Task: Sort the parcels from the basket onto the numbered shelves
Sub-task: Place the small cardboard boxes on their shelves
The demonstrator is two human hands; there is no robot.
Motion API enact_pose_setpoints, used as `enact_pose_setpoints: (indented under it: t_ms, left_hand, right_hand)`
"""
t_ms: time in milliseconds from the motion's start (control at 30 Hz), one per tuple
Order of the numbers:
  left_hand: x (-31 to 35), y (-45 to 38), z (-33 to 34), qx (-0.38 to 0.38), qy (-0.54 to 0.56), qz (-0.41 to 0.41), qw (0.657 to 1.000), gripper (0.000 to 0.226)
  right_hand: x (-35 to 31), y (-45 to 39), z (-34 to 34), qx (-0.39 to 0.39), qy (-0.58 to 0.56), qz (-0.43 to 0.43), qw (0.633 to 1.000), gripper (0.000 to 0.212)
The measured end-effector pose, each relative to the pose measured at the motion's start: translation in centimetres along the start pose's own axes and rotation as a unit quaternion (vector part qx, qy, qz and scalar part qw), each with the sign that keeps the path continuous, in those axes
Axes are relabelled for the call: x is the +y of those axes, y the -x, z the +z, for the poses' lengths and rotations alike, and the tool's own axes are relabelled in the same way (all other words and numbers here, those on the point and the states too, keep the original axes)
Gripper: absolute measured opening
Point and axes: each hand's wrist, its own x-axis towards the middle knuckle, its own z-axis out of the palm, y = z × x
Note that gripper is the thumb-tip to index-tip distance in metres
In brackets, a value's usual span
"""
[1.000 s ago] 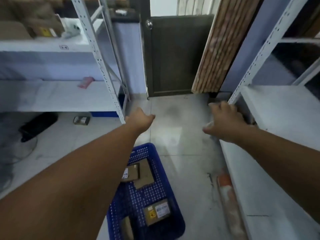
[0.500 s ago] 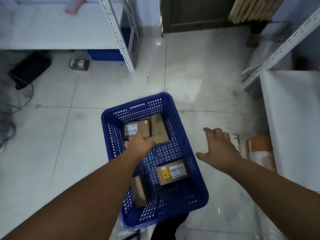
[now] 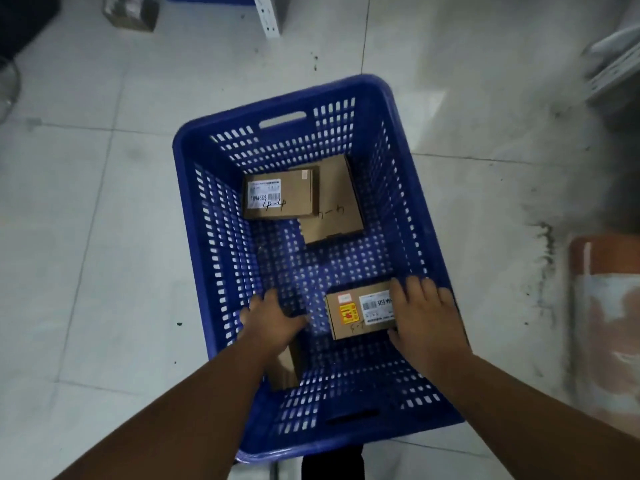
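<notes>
A blue plastic basket stands on the tiled floor below me. At its far end lie two brown parcels: one with a white label overlapping a plain one. A parcel with a yellow-red sticker lies at the near right. My right hand spans its right end, fingers over the far edge and thumb on the near edge. My left hand hovers with fingers apart over a fourth parcel that stands on edge against the near left wall, mostly hidden by the hand.
A white shelf post foot and a small box sit on the floor beyond the basket. An orange and white object lies at the right. A shelf corner shows at the upper right.
My view has tilted down onto the basket. Both hands dropped into it: the left drew back from the far parcels to the near left, the right came onto the stickered parcel.
</notes>
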Motion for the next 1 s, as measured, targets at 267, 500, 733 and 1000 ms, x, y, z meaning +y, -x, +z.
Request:
enact_pose_setpoints:
  t_ms: [267, 500, 733, 1000]
  left_hand:
    - [-4.7, -3.7, 4.1, -0.005, -0.043, 0.008, 0.999, 0.090]
    - [-5.0, -4.4, 6.4, 0.041, -0.027, 0.013, 0.999, 0.092]
    - [-4.3, -6.4, 7.8, 0.046, -0.127, -0.026, 0.990, 0.086]
    - [-3.4, -5.6, 10.8, 0.055, -0.132, 0.022, 0.990, 0.064]
  right_hand:
    - [-4.4, -4.6, 7.6, -0.088, 0.010, -0.012, 0.996, 0.101]
    - [-4.1, -7.9, 12.9, -0.170, 0.116, -0.050, 0.977, 0.131]
    - [-2.8, -12.3, 17.2, -0.144, 0.142, -0.052, 0.978, 0.136]
    - [-2.6, -10.4, 17.3, -0.096, 0.028, -0.009, 0.995, 0.138]
